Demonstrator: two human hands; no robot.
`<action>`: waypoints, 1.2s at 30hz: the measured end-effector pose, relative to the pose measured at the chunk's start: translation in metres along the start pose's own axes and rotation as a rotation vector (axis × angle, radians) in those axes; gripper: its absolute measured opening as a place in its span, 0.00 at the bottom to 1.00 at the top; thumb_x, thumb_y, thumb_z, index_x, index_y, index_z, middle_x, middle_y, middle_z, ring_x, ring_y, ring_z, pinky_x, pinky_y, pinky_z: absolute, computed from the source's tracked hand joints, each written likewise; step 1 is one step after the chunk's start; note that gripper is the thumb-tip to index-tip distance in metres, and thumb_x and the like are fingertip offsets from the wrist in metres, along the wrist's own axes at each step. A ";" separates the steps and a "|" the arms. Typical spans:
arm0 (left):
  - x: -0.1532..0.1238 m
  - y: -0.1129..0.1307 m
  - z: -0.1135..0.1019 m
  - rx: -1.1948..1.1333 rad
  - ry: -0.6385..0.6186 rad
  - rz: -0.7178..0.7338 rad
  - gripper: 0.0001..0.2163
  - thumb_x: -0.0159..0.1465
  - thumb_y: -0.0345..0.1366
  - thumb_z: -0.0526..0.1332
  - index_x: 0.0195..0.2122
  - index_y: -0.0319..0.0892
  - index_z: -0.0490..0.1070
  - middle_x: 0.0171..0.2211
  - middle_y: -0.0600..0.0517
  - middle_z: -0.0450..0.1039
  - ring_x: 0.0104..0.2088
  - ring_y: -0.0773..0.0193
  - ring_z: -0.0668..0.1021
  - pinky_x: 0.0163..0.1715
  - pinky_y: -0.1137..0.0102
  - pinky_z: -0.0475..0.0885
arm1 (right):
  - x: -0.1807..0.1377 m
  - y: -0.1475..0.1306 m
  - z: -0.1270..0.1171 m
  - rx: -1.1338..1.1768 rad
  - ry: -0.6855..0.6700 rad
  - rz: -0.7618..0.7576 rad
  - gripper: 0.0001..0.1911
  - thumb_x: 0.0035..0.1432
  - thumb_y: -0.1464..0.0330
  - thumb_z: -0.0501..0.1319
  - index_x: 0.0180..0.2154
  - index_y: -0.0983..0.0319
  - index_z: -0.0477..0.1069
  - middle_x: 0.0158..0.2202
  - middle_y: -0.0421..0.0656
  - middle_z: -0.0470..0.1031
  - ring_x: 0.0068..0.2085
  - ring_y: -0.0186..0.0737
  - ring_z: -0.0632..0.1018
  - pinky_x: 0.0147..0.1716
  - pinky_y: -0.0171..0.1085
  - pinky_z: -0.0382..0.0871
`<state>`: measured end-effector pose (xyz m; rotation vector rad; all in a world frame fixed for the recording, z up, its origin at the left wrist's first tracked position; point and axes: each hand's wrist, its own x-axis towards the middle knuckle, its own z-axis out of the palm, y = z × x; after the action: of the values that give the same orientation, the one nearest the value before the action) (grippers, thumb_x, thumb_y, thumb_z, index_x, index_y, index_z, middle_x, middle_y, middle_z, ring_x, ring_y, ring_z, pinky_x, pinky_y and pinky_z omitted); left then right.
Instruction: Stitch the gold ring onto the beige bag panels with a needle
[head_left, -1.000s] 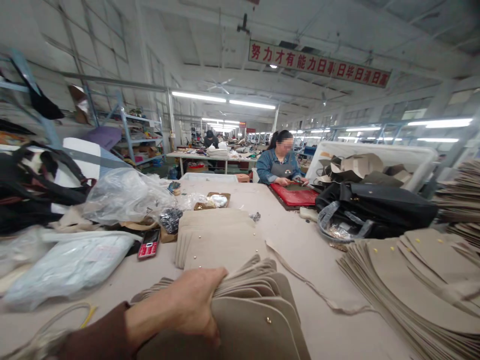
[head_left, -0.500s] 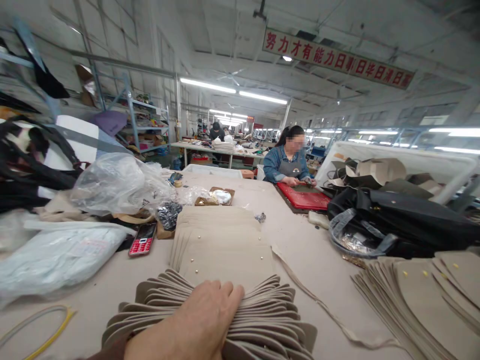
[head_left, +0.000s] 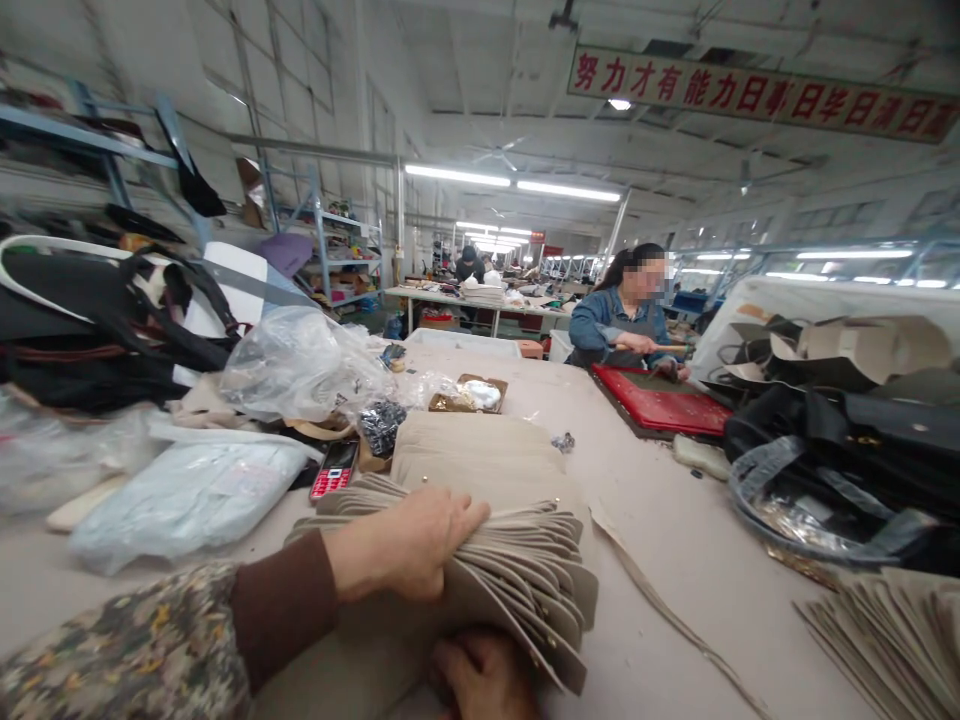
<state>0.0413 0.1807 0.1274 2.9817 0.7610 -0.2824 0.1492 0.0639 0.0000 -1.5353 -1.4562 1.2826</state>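
My left hand (head_left: 409,535) lies over a thick bundle of beige fabric panels (head_left: 517,570), its fingers closed round the bent upper edges. The panels fan out to the right, and small metal studs show on some of them. Low in the picture, below the bundle, my right hand (head_left: 487,675) has curled fingers close to the underside of the front panel. Whatever is between those fingers is hidden in shadow. Just behind lies a flat stack of similar beige panels (head_left: 480,445), with studs along its sides.
Left are a red-keyed phone (head_left: 334,470), a plastic-wrapped packet (head_left: 195,495) and clear bags (head_left: 300,365). A narrow fabric strip (head_left: 660,605) runs along the right. Beyond lie a black bag (head_left: 847,450) and more panels (head_left: 892,640). A co-worker (head_left: 622,310) holds a tool by a red board (head_left: 660,400).
My left hand has lifted and tilted the panel bundle, now bent over more to the right. My right hand has come into view beneath it. The camera has turned left.
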 end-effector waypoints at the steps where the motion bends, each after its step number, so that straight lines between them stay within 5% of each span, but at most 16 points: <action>1: 0.005 -0.008 -0.001 0.009 0.003 -0.012 0.32 0.47 0.32 0.64 0.56 0.39 0.61 0.47 0.41 0.70 0.44 0.47 0.74 0.45 0.58 0.70 | 0.012 0.002 0.003 0.029 0.024 0.052 0.18 0.68 0.61 0.48 0.39 0.65 0.71 0.30 0.43 0.74 0.24 0.33 0.76 0.17 0.29 0.68; 3: 0.015 -0.022 -0.001 0.001 -0.003 -0.076 0.37 0.46 0.34 0.66 0.59 0.38 0.58 0.50 0.40 0.68 0.48 0.46 0.73 0.48 0.58 0.69 | 0.032 0.007 0.011 0.119 0.108 0.182 0.19 0.66 0.59 0.49 0.35 0.66 0.71 0.29 0.44 0.74 0.19 0.33 0.74 0.10 0.28 0.62; 5: 0.022 -0.031 0.001 -0.009 -0.026 -0.132 0.41 0.44 0.35 0.67 0.61 0.39 0.56 0.52 0.39 0.67 0.50 0.45 0.72 0.50 0.57 0.68 | 0.040 0.013 0.017 0.058 0.174 0.088 0.16 0.63 0.60 0.53 0.36 0.65 0.72 0.30 0.46 0.75 0.22 0.37 0.77 0.13 0.31 0.68; 10: 0.019 -0.030 0.010 0.028 0.040 -0.117 0.42 0.45 0.32 0.65 0.63 0.38 0.53 0.51 0.39 0.67 0.49 0.45 0.72 0.51 0.56 0.66 | 0.018 0.014 0.012 -0.572 0.603 -0.941 0.09 0.56 0.73 0.60 0.39 0.56 0.73 0.38 0.42 0.79 0.40 0.40 0.80 0.41 0.36 0.75; 12: 0.014 -0.028 0.013 0.032 0.082 -0.090 0.43 0.46 0.29 0.63 0.64 0.39 0.50 0.52 0.40 0.67 0.50 0.47 0.71 0.52 0.57 0.65 | 0.009 0.008 -0.001 -0.793 0.791 -1.139 0.11 0.57 0.75 0.59 0.39 0.56 0.74 0.43 0.42 0.79 0.49 0.43 0.77 0.52 0.41 0.69; 16: 0.015 -0.034 0.018 -0.023 0.111 -0.011 0.49 0.43 0.33 0.68 0.66 0.44 0.45 0.59 0.42 0.61 0.55 0.47 0.67 0.56 0.57 0.61 | 0.006 0.004 -0.027 -1.036 0.972 -1.052 0.14 0.58 0.73 0.57 0.45 0.59 0.74 0.50 0.47 0.76 0.61 0.46 0.67 0.63 0.45 0.52; 22: 0.042 -0.055 0.028 -0.048 0.070 -0.011 0.61 0.33 0.41 0.75 0.67 0.45 0.41 0.64 0.41 0.53 0.60 0.40 0.62 0.59 0.48 0.55 | 0.027 0.019 -0.035 -1.159 0.914 -0.904 0.23 0.53 0.70 0.59 0.52 0.60 0.70 0.56 0.51 0.71 0.66 0.53 0.56 0.66 0.53 0.37; 29: 0.057 -0.052 0.045 -0.063 -0.011 -0.037 0.68 0.23 0.48 0.76 0.67 0.44 0.43 0.68 0.35 0.38 0.65 0.30 0.47 0.59 0.38 0.42 | 0.040 0.056 -0.032 -1.199 0.911 -0.871 0.22 0.54 0.62 0.61 0.51 0.58 0.72 0.53 0.48 0.74 0.68 0.55 0.47 0.65 0.59 0.32; 36: 0.049 -0.045 0.067 -0.121 0.006 0.007 0.73 0.20 0.56 0.73 0.68 0.38 0.39 0.67 0.30 0.34 0.65 0.28 0.41 0.60 0.39 0.37 | 0.038 0.104 -0.014 -1.146 1.136 -0.959 0.11 0.59 0.61 0.61 0.45 0.53 0.72 0.56 0.40 0.72 0.65 0.55 0.57 0.63 0.62 0.46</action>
<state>0.0505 0.2371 0.0523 2.8727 0.7405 -0.2187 0.1936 0.0854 -0.1003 -1.3228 -1.6655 -1.0369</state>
